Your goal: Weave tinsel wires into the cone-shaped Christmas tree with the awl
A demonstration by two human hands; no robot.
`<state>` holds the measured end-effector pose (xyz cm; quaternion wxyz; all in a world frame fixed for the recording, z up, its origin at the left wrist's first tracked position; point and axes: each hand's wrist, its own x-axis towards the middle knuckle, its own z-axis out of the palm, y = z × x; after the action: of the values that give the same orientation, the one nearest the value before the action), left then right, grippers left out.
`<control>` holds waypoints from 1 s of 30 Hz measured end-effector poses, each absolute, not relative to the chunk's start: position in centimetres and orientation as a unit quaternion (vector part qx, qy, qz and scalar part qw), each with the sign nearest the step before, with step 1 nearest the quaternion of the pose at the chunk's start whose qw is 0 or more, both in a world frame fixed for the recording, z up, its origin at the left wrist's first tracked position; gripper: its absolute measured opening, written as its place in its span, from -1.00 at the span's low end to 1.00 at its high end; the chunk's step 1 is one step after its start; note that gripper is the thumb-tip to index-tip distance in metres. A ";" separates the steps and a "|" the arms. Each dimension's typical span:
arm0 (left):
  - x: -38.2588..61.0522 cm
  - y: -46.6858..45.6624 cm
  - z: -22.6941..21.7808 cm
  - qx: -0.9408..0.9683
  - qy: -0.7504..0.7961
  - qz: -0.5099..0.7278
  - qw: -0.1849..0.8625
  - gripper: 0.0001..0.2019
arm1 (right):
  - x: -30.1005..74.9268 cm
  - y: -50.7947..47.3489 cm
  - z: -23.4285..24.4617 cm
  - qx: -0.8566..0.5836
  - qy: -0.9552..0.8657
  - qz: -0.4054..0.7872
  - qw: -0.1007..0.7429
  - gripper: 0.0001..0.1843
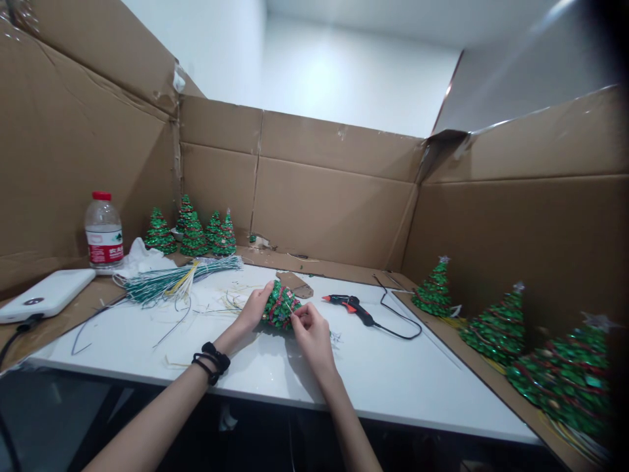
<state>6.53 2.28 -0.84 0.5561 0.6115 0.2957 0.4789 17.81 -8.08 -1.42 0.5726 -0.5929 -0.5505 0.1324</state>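
My left grip (255, 308) clasps the green tree (278, 304), long axis running rightward, while my right grip (313, 329) pinches its near right side.

Trees: one (276, 298) at the clock's centre, between two hands, one left (256, 308) and one right (310, 326); five (194, 237) (160, 233) (185, 211) (213, 229) (227, 237) at ten o'clock; three (435, 288) (497, 322) (563, 377) around three, making nine. One glue gun (351, 305) lies at three, one cardboard piece (297, 284) at one. Toward nine: one wire bundle (157, 283), its strands too many to count, one white device (46, 295), and, slightly higher, one bottle (104, 239).
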 end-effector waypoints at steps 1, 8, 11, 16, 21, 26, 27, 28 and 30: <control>6.5 2.3 -0.9 0.613 0.293 0.480 0.555 -0.49 | 17.8 -8.1 -1.4 -0.593 -0.550 0.134 0.573 -0.86; 6.6 2.7 -1.4 0.622 0.297 0.477 0.545 -0.47 | 17.9 -7.9 -1.6 -0.592 -0.547 0.137 0.576 -0.86; 6.6 2.8 -1.5 0.619 0.292 0.482 0.547 -0.48 | 17.9 -7.9 -1.7 -0.587 -0.550 0.134 0.578 -0.87; 6.6 2.6 -1.5 0.623 0.295 0.483 0.540 -0.48 | 17.9 -8.0 -1.6 -0.591 -0.550 0.132 0.575 -0.86; 6.6 2.6 -1.4 0.624 0.299 0.472 0.547 -0.46 | 17.9 -8.1 -1.6 -0.589 -0.556 0.124 0.573 -0.86; 6.6 2.5 -1.3 0.629 0.302 0.475 0.536 -0.47 | 18.0 -7.9 -1.7 -0.592 -0.565 0.123 0.562 -0.88; 6.6 2.5 -1.3 0.633 0.304 0.476 0.530 -0.46 | 18.0 -7.8 -1.7 -0.593 -0.567 0.120 0.559 -0.89; 6.6 2.5 -1.3 0.635 0.307 0.476 0.525 -0.46 | 18.0 -7.8 -1.7 -0.595 -0.569 0.116 0.556 -0.89; 6.6 2.6 -1.3 0.635 0.314 0.475 0.522 -0.45 | 18.0 -7.7 -1.7 -0.599 -0.572 0.108 0.549 -0.90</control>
<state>6.57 2.59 -1.27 0.5221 0.6353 0.3136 0.4749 17.97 -7.74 -1.74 0.5495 -0.5994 -0.5719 0.1079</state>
